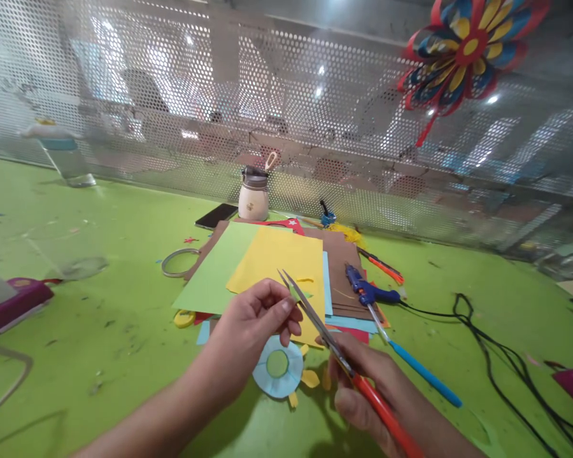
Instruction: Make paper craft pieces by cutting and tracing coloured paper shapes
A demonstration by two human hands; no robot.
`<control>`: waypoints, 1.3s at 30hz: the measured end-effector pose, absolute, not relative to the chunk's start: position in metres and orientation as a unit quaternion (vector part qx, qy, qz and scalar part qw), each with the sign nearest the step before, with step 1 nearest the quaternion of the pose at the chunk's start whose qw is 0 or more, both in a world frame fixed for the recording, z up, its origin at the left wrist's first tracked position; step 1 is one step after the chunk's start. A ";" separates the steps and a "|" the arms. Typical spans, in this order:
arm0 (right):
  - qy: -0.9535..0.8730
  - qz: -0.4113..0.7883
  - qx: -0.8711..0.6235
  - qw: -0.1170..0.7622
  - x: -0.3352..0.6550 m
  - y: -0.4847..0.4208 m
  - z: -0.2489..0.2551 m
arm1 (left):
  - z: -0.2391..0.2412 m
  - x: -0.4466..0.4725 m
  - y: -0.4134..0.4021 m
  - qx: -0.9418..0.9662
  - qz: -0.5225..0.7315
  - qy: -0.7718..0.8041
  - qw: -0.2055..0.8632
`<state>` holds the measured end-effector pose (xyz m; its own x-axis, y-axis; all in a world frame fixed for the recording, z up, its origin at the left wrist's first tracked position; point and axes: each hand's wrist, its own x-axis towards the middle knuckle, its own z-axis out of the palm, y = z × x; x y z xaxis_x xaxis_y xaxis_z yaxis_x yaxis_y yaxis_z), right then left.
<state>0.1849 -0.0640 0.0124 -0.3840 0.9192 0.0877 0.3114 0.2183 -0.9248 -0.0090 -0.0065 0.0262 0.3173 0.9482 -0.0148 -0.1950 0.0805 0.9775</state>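
My right hand point(370, 391) grips red-handled scissors point(315, 318) whose blades point up and to the left, slightly parted. My left hand point(258, 324) pinches a small green paper scrap point(297, 295) right at the blades. Below the hands lies a light-blue pleated paper disc point(277, 367) with a green centre and small yellow petals around it. Behind the hands sits a stack of coloured paper, with a yellow sheet point(279, 264) on top and a light-green sheet point(214, 273) beside it.
A blue glue gun point(365, 289) with its black cord point(496, 356) lies right of the stack, next to a blue-handled tool point(420, 369). At the back stand a white jar point(254, 194) and a phone point(216, 215). A tape ring point(176, 262) and a magenta device point(16, 302) lie left. A perforated metal wall carries a paper flower point(468, 51).
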 end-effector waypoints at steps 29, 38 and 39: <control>-0.734 0.412 -0.441 0.310 0.188 -0.062 0.014 | 0.035 -0.012 -0.001 0.511 0.378 0.426 0.644; -0.736 0.386 -0.458 0.314 0.186 -0.061 0.013 | 0.032 -0.010 -0.003 0.499 0.395 0.416 0.650; -0.735 0.390 -0.457 0.314 0.186 -0.061 0.015 | 0.032 -0.010 -0.003 0.498 0.396 0.413 0.652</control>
<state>0.1857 -0.0615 0.0146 -0.3843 0.9172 0.1048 0.4264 0.2771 -0.8611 -0.0099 -0.0029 0.0320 0.3446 0.9277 -0.1440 -0.1050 0.1905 0.9761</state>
